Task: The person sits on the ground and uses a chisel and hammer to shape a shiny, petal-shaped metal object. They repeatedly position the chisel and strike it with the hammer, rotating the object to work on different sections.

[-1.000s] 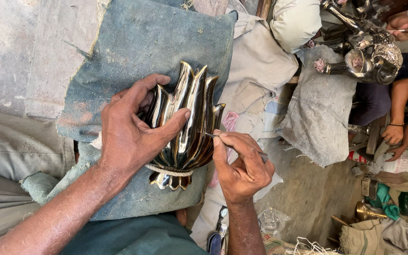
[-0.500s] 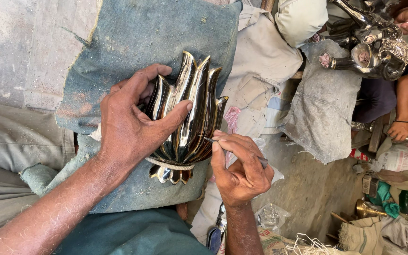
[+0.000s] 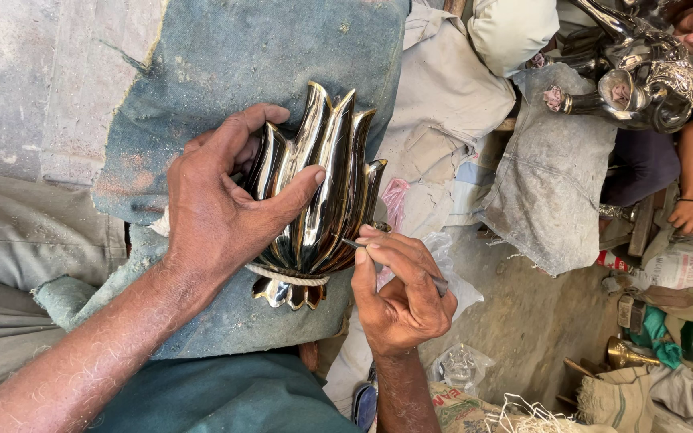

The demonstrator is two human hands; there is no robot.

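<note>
A shiny brass lotus-shaped piece [image 3: 332, 184] with pointed petals lies on a blue-grey cloth [image 3: 226, 72] over my lap. My left hand [image 3: 218, 200] grips it from the left, thumb pressed across the petals. My right hand [image 3: 399, 289] is shut on a thin metal engraving tool [image 3: 370, 248], pinched between thumb and fingers. The tool's tip touches the lower right side of the brass piece, near its base.
Another person's hands [image 3: 691, 216] work at the right, beside an ornate silver-coloured metal vessel [image 3: 643, 80]. Grey and white cloths [image 3: 555, 176] lie in the middle. Sacks, a small brass bell [image 3: 627, 351] and clutter fill the lower right floor.
The view has shifted slightly, so the brass piece sits a bit higher. My right hand keeps the tool against its lower right side, with small movement.
</note>
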